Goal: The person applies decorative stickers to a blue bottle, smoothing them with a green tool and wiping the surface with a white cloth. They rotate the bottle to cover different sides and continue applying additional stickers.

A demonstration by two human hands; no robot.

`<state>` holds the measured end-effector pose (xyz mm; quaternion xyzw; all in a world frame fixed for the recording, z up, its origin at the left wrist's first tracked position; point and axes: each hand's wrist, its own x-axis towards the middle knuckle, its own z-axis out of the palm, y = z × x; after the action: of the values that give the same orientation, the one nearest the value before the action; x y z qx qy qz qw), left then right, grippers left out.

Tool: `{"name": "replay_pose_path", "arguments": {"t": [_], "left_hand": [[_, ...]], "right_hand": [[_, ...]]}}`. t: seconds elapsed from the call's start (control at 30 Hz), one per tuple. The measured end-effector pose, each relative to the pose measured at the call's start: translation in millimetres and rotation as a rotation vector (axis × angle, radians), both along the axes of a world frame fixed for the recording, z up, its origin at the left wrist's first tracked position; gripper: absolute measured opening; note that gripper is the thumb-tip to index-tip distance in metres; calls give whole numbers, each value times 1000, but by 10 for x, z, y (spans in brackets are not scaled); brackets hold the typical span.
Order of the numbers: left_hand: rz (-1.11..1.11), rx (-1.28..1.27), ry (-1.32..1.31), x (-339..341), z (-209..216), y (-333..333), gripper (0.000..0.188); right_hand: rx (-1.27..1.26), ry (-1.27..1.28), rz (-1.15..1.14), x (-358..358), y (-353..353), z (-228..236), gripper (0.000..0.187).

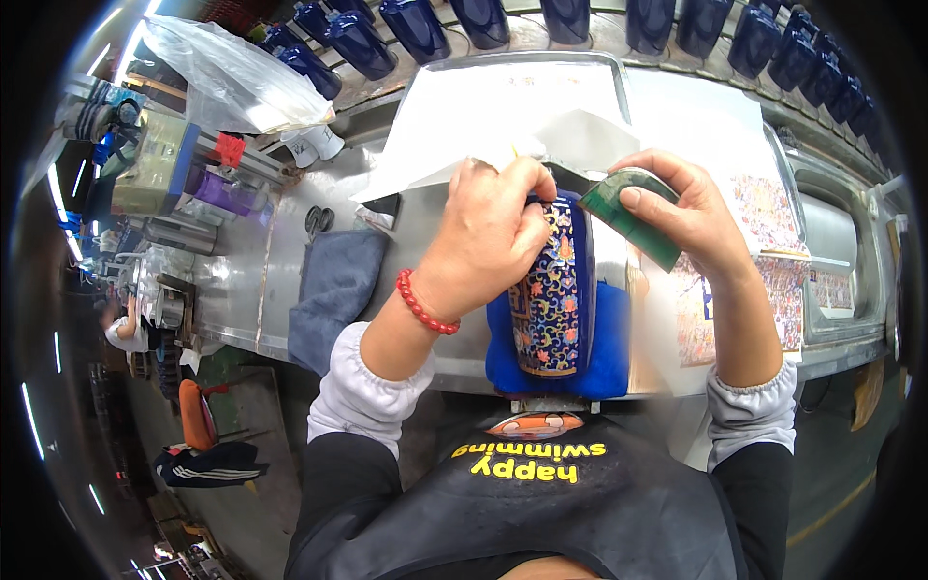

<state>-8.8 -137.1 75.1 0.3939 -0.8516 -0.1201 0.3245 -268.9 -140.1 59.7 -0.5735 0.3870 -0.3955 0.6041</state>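
A dark blue vase (pixel 549 300) with a colourful floral pattern and gold lines lies on a bright blue cloth (pixel 605 338) in front of me. My left hand (pixel 495 224), a red bead bracelet at its wrist, is closed at the vase's far end. Its fingertips are curled in, and what they pinch is hidden. My right hand (pixel 684 201) grips a thin, slightly bent green scraper (pixel 628 217) between thumb and fingers. The scraper is held just right of the vase's far end. Whether its edge touches the vase, I cannot tell.
Dark blue vases (pixel 414 29) stand in a row along the back. White sheets (pixel 503 97) lie on a tray beyond my hands, printed decal sheets (pixel 739 309) to the right. At left are a grey-blue cloth (pixel 338 280), scissors (pixel 317 220) and plastic sheeting (pixel 227 77). A metal basin (pixel 831 174) is far right.
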Motion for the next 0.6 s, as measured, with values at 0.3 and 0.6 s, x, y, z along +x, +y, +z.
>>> {"name": "replay_pose_path", "arguments": {"t": [0.3,0.6], "left_hand": [[9,-84,-38,-56,73,31,13],[-5,-19,-4,-52,23,27,13]], "right_hand": [[-41,63,30,11,-128,63,32],[-24,109,68,28,-236,170,26]]}}
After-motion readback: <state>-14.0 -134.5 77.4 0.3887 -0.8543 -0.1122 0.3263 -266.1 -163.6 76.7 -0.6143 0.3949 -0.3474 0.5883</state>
